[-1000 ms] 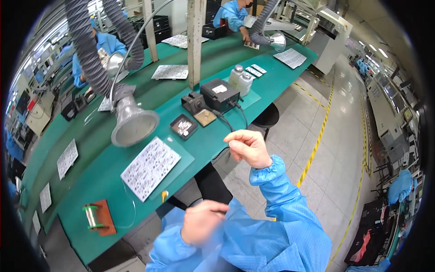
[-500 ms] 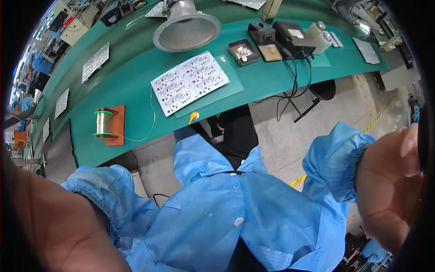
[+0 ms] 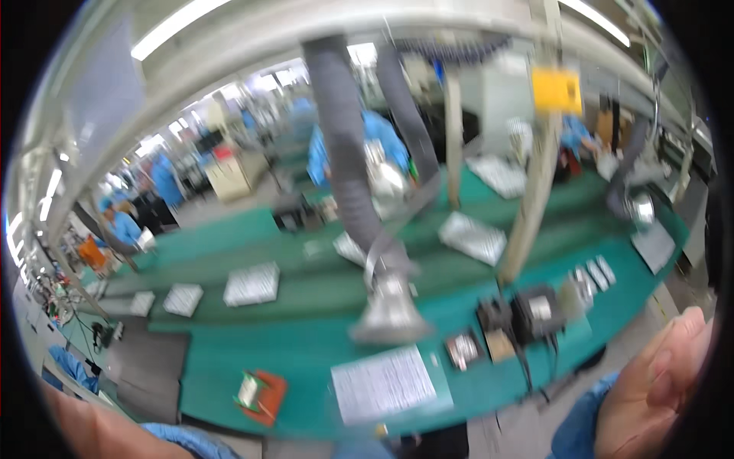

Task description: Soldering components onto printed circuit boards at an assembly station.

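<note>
My left hand [image 3: 99,424] is at the lower left rim, with only its wrist side showing and its fingers cut off. At the right rim my right hand [image 3: 654,390] is raised, thumb and fingers drawn together. Whatever it may grip is hidden by the dark rim. Both hands are apart from the bench things. A white circuit board [image 3: 382,382] lies on the green bench [image 3: 206,359]. To its left, a solder wire spool [image 3: 248,390] sits on an orange-brown stand [image 3: 271,405]. The picture is blurred by motion.
Above the board hangs a metal fume hood [image 3: 391,314] on a grey hose [image 3: 340,138]. A black soldering station [image 3: 539,312] and a small dark tray [image 3: 463,349] stand to the right. More boards [image 3: 252,284] lie farther back. A person in blue [image 3: 375,138] is across the bench.
The view has swung up from my lap to the bench and the room beyond. Both hands now sit lower in the picture, still near the side rims. The bench things keep their arrangement.
</note>
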`<state>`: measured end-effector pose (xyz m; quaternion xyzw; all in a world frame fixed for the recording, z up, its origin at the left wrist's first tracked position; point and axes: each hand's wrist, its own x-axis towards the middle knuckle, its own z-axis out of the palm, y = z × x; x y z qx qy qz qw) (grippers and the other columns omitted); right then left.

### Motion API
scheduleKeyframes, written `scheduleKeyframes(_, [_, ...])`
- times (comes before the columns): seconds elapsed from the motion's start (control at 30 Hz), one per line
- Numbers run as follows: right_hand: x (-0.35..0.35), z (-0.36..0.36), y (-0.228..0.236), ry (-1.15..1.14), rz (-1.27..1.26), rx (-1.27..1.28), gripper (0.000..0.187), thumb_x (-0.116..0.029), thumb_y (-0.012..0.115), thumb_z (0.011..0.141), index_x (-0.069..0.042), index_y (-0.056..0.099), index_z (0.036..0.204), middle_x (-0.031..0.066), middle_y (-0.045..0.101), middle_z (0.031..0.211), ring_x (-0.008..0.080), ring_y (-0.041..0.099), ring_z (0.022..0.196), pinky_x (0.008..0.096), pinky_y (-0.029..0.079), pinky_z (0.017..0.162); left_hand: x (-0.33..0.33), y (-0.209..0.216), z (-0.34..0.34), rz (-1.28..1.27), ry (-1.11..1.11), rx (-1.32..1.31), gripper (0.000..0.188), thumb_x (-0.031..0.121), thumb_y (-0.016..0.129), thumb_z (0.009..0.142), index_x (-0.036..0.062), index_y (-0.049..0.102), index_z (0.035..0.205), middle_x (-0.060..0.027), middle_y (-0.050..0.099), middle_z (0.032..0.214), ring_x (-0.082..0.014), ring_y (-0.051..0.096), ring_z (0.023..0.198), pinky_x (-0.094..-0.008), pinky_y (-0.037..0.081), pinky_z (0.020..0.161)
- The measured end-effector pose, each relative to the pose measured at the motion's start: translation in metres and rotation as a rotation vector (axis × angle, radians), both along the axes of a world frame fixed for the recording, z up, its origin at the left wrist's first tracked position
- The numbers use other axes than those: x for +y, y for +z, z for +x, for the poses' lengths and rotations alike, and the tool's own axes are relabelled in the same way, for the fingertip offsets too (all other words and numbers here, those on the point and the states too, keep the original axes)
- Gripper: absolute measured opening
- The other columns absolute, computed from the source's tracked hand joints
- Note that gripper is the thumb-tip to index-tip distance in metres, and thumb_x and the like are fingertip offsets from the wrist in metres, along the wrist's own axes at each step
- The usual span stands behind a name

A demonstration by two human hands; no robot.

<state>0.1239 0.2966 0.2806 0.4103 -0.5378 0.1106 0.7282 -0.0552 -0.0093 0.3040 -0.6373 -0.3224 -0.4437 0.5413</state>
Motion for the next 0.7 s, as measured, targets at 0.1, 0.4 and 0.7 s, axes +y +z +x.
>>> scheduleKeyframes(0.1, [-0.016,-0.016,0.076,0.043,0.139,0.215,0.044,-0.031,0.063,0.086,-0.007,0.05,0.121,0.0071,0.056,0.08,0.0169,0.05,0.063,0.027,0.039,0.052,-0.034,0.072,0.003,0.15,0.077,0.247,0.06,0.038,0.053,0.087,-0.0123,0.047,0.119,-0.0298,0.053,0.114,-0.0354,0.055,0.1,-0.0472,0.045,0.088])
scheduleKeyframes(0.4, [-0.029,-0.059,0.04,0.055,0.136,0.146,0.043,-0.028,0.065,0.085,-0.007,0.05,0.119,0.0079,0.058,0.079,0.0173,0.052,0.062,0.0277,0.039,0.051,-0.064,0.031,-0.03,0.175,0.195,0.274,0.061,0.039,0.048,0.089,-0.0121,0.044,0.122,-0.0306,0.051,0.117,-0.0367,0.054,0.104,-0.0485,0.044,0.09])
scheduleKeyframes(0.7, [-0.037,-0.068,-0.116,0.081,-0.126,-0.335,0.041,-0.024,0.066,0.084,-0.007,0.05,0.118,0.0087,0.06,0.078,0.0178,0.053,0.061,0.0283,0.04,0.049,-0.076,-0.105,-0.039,-0.113,0.304,-0.08,0.062,0.039,0.044,0.091,-0.012,0.042,0.126,-0.0314,0.049,0.121,-0.038,0.052,0.109,-0.0497,0.043,0.093])
